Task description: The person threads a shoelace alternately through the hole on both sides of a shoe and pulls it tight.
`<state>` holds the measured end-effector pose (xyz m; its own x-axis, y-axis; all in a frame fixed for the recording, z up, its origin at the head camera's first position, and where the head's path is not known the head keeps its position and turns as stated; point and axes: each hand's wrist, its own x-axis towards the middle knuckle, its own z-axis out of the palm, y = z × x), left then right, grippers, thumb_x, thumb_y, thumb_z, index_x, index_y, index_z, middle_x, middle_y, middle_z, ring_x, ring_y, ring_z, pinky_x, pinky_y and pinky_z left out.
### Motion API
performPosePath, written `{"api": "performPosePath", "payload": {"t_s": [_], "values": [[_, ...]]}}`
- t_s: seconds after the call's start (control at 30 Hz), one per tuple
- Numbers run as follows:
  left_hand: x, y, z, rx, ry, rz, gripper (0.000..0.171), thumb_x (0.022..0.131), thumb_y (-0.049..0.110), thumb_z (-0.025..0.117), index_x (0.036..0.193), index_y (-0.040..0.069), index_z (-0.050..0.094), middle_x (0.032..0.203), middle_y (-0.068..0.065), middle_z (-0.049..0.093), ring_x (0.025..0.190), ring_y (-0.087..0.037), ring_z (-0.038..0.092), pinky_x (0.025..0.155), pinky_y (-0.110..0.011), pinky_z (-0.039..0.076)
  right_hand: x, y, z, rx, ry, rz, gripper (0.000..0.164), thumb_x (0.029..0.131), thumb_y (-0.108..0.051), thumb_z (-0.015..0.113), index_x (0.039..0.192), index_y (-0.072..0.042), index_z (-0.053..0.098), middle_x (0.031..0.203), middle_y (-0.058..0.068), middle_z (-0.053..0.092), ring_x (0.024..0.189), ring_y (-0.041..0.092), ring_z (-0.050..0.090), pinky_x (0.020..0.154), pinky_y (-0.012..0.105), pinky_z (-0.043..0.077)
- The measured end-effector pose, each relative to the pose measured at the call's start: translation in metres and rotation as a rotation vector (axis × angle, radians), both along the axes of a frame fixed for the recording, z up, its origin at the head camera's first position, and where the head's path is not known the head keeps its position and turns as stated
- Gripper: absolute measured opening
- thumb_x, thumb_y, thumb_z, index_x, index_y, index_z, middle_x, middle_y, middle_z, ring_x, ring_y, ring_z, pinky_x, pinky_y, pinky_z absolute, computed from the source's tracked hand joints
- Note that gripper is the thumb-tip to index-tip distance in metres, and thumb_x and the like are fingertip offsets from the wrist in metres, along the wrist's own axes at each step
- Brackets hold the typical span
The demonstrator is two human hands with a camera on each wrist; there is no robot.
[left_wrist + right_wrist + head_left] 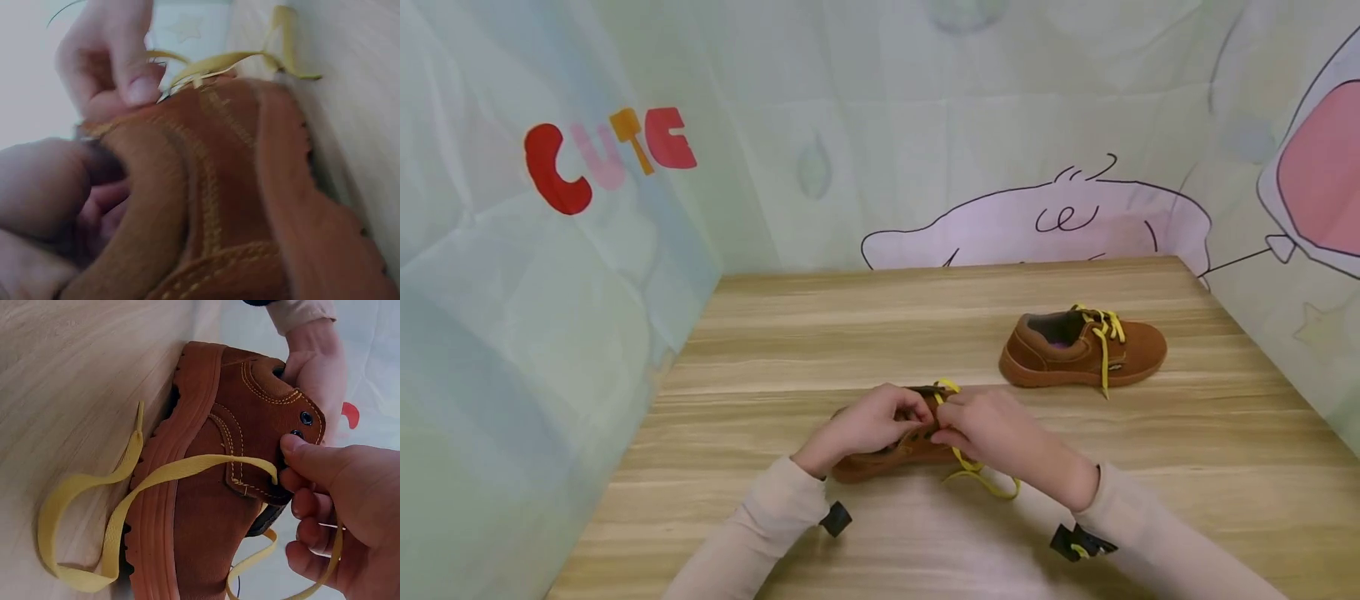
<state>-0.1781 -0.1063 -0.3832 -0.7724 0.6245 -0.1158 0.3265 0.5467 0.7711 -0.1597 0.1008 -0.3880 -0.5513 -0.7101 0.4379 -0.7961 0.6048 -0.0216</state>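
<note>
A brown shoe with yellow stitching stands on the table under both hands, its toe pointing right. My left hand reaches over its opening; in the left wrist view the curled left fingers go inside the collar and hold the shoe by the eyelet flap, their tips partly hidden. With thumb and forefinger, my right hand pinches the yellow shoelace at the flap's edge, beside the dark eyelets. One lace strand comes out of a lower eyelet and loops down onto the table; another runs behind the right fingers.
Behind and to the right, a second brown shoe stands with its yellow lace threaded and one end hanging over its side. The wood-grain table meets printed cloth walls at the back and sides.
</note>
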Motion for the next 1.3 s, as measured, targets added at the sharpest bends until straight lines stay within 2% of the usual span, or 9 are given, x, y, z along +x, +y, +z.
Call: {"api": "performPosePath", "payload": {"t_s": [0.2,0.4,0.57,0.7,0.8,0.97,1.07,1.2,1.3], "values": [[0.014,-0.003,0.006,-0.132,0.328,0.169,0.008,0.087,0.014,0.066,0.082,0.017,0.071,0.075,0.006,0.069,0.062,-0.002,0.053,0.059,-0.018,0.045,-0.004,0.005,-0.002,-0.039,-0.026,0.007,0.029,0.077,-0.041,0.073,0.064,-0.024,0.053,0.066,-0.013,0.049,0.061,0.003,0.036,0.055,0.014,0.028],[0.028,-0.041,0.04,-0.142,0.528,0.459,0.004,0.084,0.02,0.07,0.082,0.018,0.074,0.071,0.007,0.069,0.059,-0.002,0.055,0.056,-0.021,0.045,-0.011,0.014,-0.001,-0.108,-0.057,0.028,0.023,0.074,-0.035,0.077,0.071,-0.023,0.057,0.088,-0.008,0.058,0.078,0.008,0.045,0.069,0.024,0.04],[0.047,-0.077,0.069,-0.057,0.625,0.64,0.004,0.083,0.019,0.072,0.086,0.018,0.075,0.073,0.004,0.072,0.062,-0.005,0.062,0.059,-0.023,0.051,-0.011,0.022,-0.001,-0.166,-0.131,-0.04,0.027,0.075,-0.027,0.078,0.093,-0.019,0.06,0.11,-0.002,0.058,0.099,0.015,0.055,0.082,0.032,0.049],[0.061,-0.092,0.077,-0.035,0.644,0.675,0.004,0.082,0.02,0.073,0.086,0.018,0.075,0.075,0.005,0.073,0.063,-0.003,0.062,0.059,-0.02,0.05,-0.008,0.027,-0.004,-0.199,-0.361,-0.078,0.04,0.08,-0.025,0.075,0.114,-0.015,0.057,0.115,-0.001,0.057,0.104,0.016,0.059,0.086,0.034,0.052],[0.067,-0.097,0.077,-0.042,0.611,0.661,0.004,0.083,0.021,0.072,0.086,0.02,0.074,0.077,0.007,0.072,0.064,-0.001,0.061,0.06,-0.02,0.05,-0.006,0.028,-0.009,-0.249,-0.547,-0.066,0.04,0.083,-0.026,0.071,0.119,-0.015,0.056,0.115,-0.002,0.059,0.103,0.016,0.059,0.088,0.035,0.051],[0.066,-0.098,0.072,0.034,0.41,0.586,0.008,0.088,0.027,0.066,0.091,0.02,0.069,0.082,0.002,0.071,0.072,-0.004,0.064,0.065,-0.023,0.051,-0.004,0.021,-0.016,-0.401,-0.711,-0.041,0.013,0.084,-0.025,0.07,0.095,-0.019,0.066,0.092,-0.003,0.064,0.079,0.006,0.055,0.069,0.023,0.049],[0.063,-0.096,0.066,0.2,0.288,0.519,0.015,0.091,0.025,0.061,0.095,0.011,0.065,0.09,-0.009,0.07,0.078,-0.008,0.066,0.067,-0.027,0.054,-0.002,0.014,-0.018,-0.461,-0.788,-0.072,0.004,0.085,-0.021,0.069,0.086,-0.018,0.067,0.084,-0.003,0.064,0.071,0.004,0.051,0.062,0.02,0.045],[0.06,-0.095,0.06,0.429,0.174,0.438,0.02,0.096,0.018,0.054,0.1,0.0,0.059,0.099,-0.005,0.07,0.087,-0.009,0.068,0.07,-0.031,0.056,-0.001,0.009,-0.02,-0.457,-0.831,-0.135,0.005,0.086,-0.021,0.067,0.084,-0.016,0.067,0.082,-0.002,0.065,0.07,0.006,0.049,0.062,0.02,0.043],[0.059,-0.098,0.058,0.571,0.157,0.489,0.019,0.096,0.016,0.052,0.1,-0.003,0.056,0.096,0.005,0.07,0.086,-0.009,0.069,0.068,-0.029,0.057,-0.002,0.006,-0.02,-0.438,-0.825,-0.165,0.007,0.086,-0.02,0.067,0.081,-0.015,0.067,0.08,-0.001,0.065,0.068,0.008,0.047,0.059,0.02,0.04]]}}
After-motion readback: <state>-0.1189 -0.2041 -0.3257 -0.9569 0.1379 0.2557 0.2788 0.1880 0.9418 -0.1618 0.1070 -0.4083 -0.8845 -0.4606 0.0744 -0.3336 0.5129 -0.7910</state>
